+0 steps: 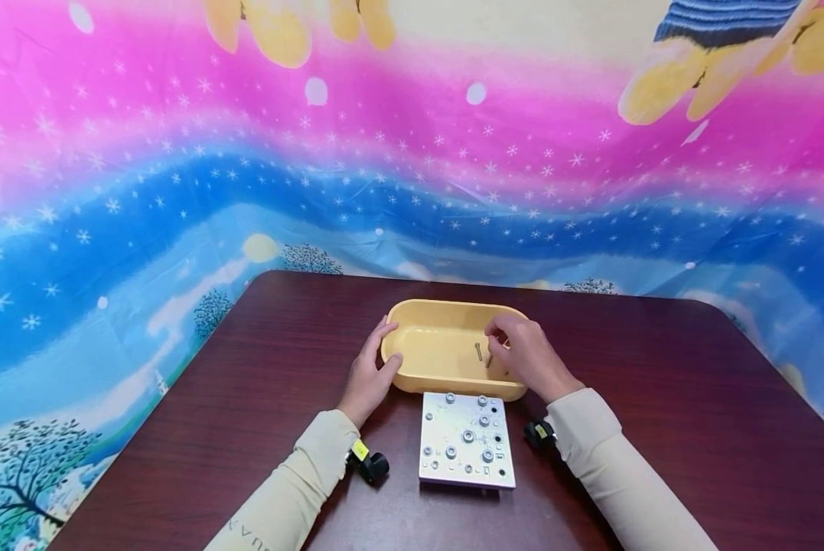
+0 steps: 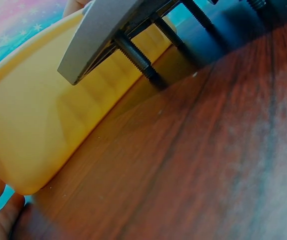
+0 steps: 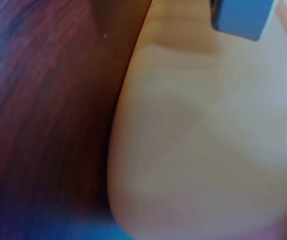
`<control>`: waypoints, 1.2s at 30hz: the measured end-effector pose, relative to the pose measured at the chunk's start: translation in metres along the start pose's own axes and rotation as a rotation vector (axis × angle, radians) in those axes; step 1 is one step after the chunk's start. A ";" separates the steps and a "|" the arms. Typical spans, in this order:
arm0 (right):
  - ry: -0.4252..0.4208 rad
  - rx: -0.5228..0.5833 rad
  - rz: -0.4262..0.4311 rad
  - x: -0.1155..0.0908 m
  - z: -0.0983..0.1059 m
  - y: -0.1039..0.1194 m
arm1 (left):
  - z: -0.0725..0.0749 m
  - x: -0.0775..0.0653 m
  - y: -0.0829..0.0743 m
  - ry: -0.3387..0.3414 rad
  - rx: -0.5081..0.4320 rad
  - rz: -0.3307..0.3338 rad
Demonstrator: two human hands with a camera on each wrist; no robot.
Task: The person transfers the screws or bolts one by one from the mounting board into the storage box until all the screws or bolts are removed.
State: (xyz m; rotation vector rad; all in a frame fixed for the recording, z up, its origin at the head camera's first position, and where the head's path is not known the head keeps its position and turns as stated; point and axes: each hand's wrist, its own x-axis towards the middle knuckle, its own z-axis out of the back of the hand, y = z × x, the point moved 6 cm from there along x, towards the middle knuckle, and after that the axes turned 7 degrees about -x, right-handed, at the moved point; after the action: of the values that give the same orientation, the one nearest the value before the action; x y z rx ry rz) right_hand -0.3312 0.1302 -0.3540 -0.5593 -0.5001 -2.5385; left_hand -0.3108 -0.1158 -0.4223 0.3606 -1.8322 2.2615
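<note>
A yellow plastic tray (image 1: 425,379) with rounded ends sits on the table. My left hand (image 1: 370,375) grips its left end, thumb at the near rim and fingers along the outer side. Inside the right part of the tray, my right hand (image 1: 525,353) has its fingers bent down, thumb and fingertips pinching a small screw (image 1: 489,361). Another screw (image 1: 478,351) lies just left of those fingertips. Right in front of the tray is a silver metal plate (image 1: 446,432) carrying several socket-head bolts. Threaded bolt shanks (image 2: 136,55) stick out beneath it in the left wrist view.
The dark red wooden table (image 1: 301,321) stretches out on both sides. A printed cloth (image 1: 398,176) hangs behind its far edge. Black wrist cameras sit under both sleeves, the left one (image 1: 373,465) left of the plate and the right one (image 1: 539,434) to its right.
</note>
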 end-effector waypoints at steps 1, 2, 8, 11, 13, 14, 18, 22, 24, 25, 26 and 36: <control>-0.008 0.003 0.007 0.000 0.001 0.000 | 0.000 0.000 0.000 -0.001 0.005 -0.003; -0.014 0.007 0.013 0.000 0.003 0.001 | 0.000 0.000 0.000 -0.003 0.009 -0.008; 0.021 0.018 0.040 0.001 0.008 0.004 | 0.001 0.000 0.001 -0.005 0.015 -0.027; 0.072 0.031 0.033 0.002 0.011 0.008 | 0.002 0.000 0.000 -0.001 0.007 -0.037; 0.109 0.049 0.022 0.001 0.014 0.012 | 0.002 0.000 -0.001 0.003 0.004 -0.043; 0.128 0.061 0.020 0.001 0.016 0.015 | 0.002 0.000 -0.001 0.005 0.002 -0.045; 0.197 0.089 0.057 -0.001 0.022 0.028 | 0.001 0.000 -0.002 0.011 -0.001 -0.053; 0.248 0.091 0.139 -0.004 0.027 0.046 | 0.001 0.000 -0.003 0.013 -0.015 -0.070; 0.270 0.082 0.168 -0.006 0.029 0.054 | 0.001 0.000 -0.003 0.013 -0.021 -0.080; 0.284 0.077 0.173 -0.007 0.029 0.057 | 0.001 0.000 -0.003 0.014 -0.027 -0.084; 0.300 0.070 0.175 -0.009 0.030 0.061 | 0.001 0.000 -0.003 0.016 -0.031 -0.088; 0.469 0.017 0.199 -0.024 0.031 0.091 | 0.000 0.000 -0.004 0.025 -0.004 -0.074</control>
State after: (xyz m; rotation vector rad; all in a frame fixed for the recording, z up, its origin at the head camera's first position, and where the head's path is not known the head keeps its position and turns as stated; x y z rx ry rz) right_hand -0.2553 0.0789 -0.3170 0.0032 -0.2769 -2.3617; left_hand -0.3093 -0.1154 -0.4191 0.3910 -1.7811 2.2034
